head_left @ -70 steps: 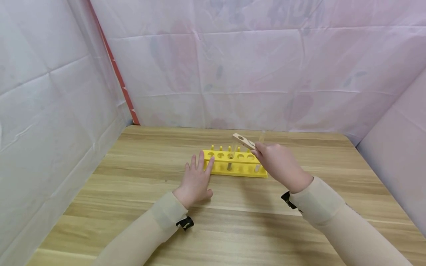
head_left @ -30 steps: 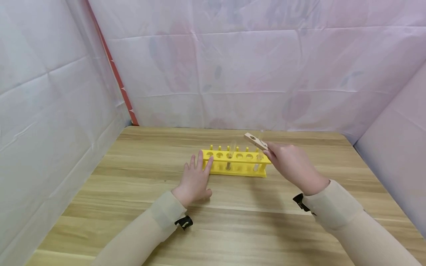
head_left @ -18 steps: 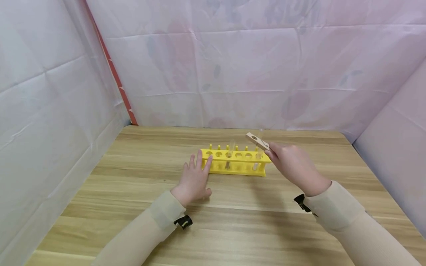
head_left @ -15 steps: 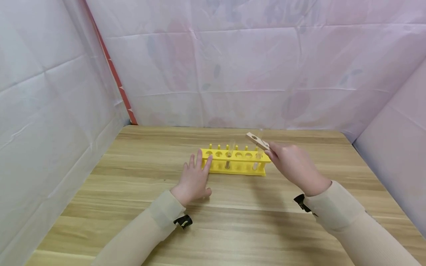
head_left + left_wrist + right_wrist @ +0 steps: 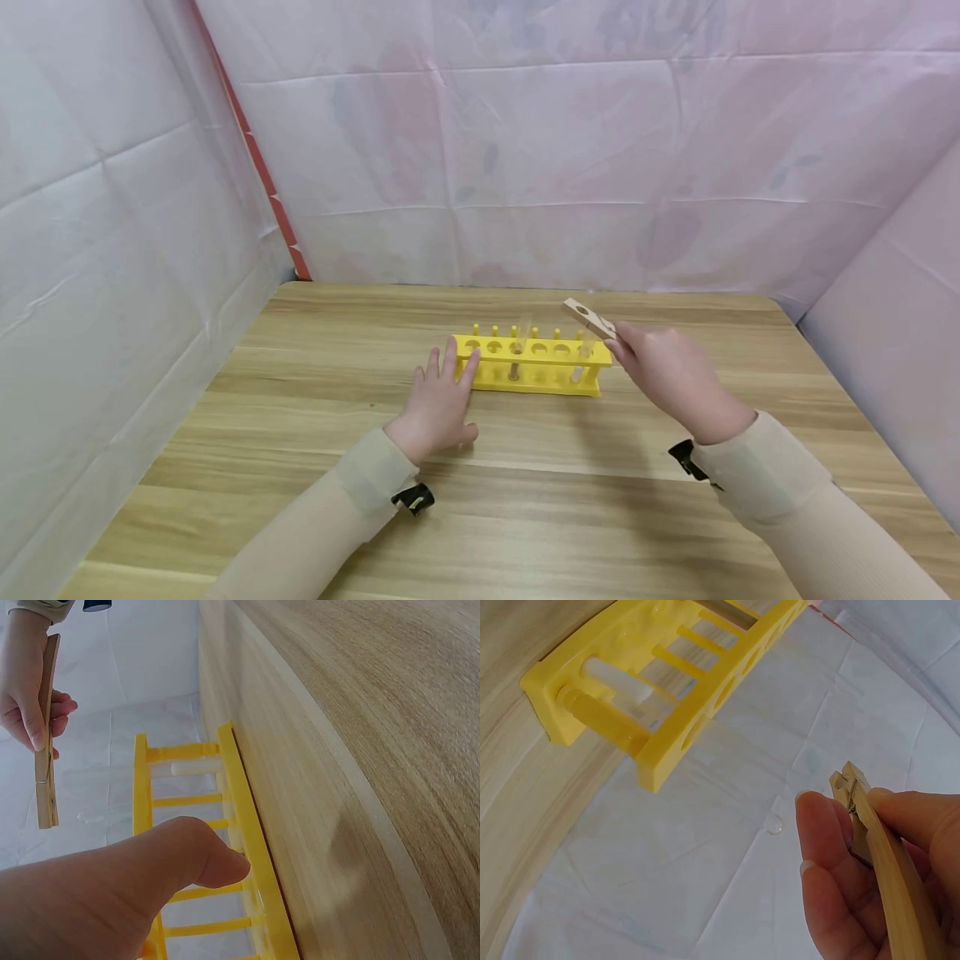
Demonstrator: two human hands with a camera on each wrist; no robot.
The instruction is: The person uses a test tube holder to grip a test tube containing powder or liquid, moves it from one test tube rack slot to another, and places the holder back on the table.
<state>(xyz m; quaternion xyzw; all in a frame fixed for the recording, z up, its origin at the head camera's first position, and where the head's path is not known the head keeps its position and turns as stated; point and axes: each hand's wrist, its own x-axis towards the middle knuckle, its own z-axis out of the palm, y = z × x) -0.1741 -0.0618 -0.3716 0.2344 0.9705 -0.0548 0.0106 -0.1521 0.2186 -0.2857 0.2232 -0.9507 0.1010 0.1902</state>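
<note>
My left hand [image 5: 437,408] lies with fingers spread straight, fingertips resting on the left end of the yellow test tube rack [image 5: 536,387]. My right hand [image 5: 671,371] holds a wooden test tube holder [image 5: 588,318] above the rack's right end, its metal spring showing in the right wrist view. One glass test tube [image 5: 514,370] with dark matter at the bottom stands in a middle hole. Another test tube [image 5: 576,374], with white matter [image 5: 619,679] in it, stands in the right-end hole. In both wrist views the holder is apart from the tubes.
The rack stands on a wood-grain table [image 5: 525,517], with a row of yellow pegs [image 5: 557,333] along its back. Pale printed cloth [image 5: 540,167] hangs behind the table and at both sides. A red strip [image 5: 262,167] runs down the back left corner.
My right hand has moved right with the test tube holder, from over the middle tube to over the rack's right end. My left hand has kept its place on the rack.
</note>
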